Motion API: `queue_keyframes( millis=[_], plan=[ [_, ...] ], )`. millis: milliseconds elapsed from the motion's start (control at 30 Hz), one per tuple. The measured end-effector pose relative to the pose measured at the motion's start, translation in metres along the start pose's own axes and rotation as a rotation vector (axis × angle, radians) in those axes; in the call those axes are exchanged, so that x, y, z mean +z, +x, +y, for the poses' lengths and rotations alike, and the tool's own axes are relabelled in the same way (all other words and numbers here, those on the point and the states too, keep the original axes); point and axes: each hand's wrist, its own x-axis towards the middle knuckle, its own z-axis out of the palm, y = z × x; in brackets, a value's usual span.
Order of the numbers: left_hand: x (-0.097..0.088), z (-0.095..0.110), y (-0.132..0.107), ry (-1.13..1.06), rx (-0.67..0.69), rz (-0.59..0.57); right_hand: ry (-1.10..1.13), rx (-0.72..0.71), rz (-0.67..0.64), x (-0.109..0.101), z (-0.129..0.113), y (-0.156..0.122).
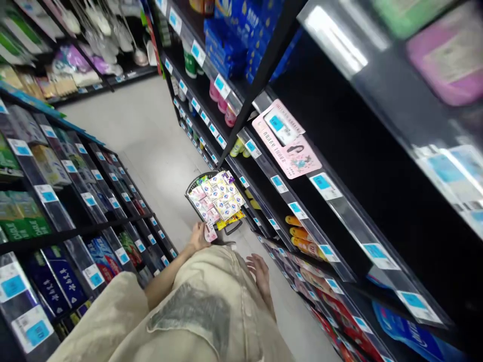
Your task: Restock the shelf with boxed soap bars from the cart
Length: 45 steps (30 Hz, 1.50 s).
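My left hand [199, 236] grips a small pink-and-white box [210, 232] at the near left corner of a black shopping basket [234, 228]. The fingers are closed around the box's edge. Rows of small white boxes [222, 193] with blue and yellow print fill the basket, with pink boxes [206, 206] along the left side. Yellow packets [231, 220] show at the near edge. My right hand [258, 270] hangs low beside my beige clothing, fingers apart, holding nothing. It is nearest to the lower right shelves.
Dark shelves with price tags rise on both sides of a narrow pale floor [147, 143]. A pink sign [287, 140] juts from the right shelf. Orange bottles [304, 239] stand lower right; toothpaste-like boxes [62, 276] line the left. Hanging utensils [113, 35] are at the far end.
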Motion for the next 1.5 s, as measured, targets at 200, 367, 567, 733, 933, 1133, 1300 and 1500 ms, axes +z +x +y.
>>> queue_keyframes(
  millis=[200,367,567,733,933,1133,1300,1500],
  plan=[
    [-0.006,0.051,0.006,-0.218,0.307,0.139,0.148,-0.120,-0.066,0.048,-0.028,0.007],
    [-0.021,0.119,-0.001,-0.318,0.586,0.042,0.260,-0.176,-0.137,0.071,-0.037,-0.007],
    [-0.024,0.183,-0.031,-0.307,0.785,-0.051,0.384,-0.353,0.049,0.049,-0.048,-0.025],
    [-0.017,0.201,-0.053,-0.274,0.856,-0.053,0.479,-0.452,0.283,0.037,-0.054,-0.040],
    [-0.015,0.199,-0.064,-0.232,0.852,-0.035,0.474,-0.493,0.377,0.033,-0.058,-0.047],
    [-0.022,0.192,-0.064,-0.188,0.827,-0.025,0.489,-0.467,0.342,0.040,-0.055,-0.044],
    [-0.025,0.189,-0.063,-0.196,0.822,-0.009,0.488,-0.465,0.307,0.044,-0.054,-0.042],
    [-0.026,0.189,-0.060,-0.219,0.805,-0.032,0.475,-0.471,0.310,0.045,-0.057,-0.042]
  ],
)
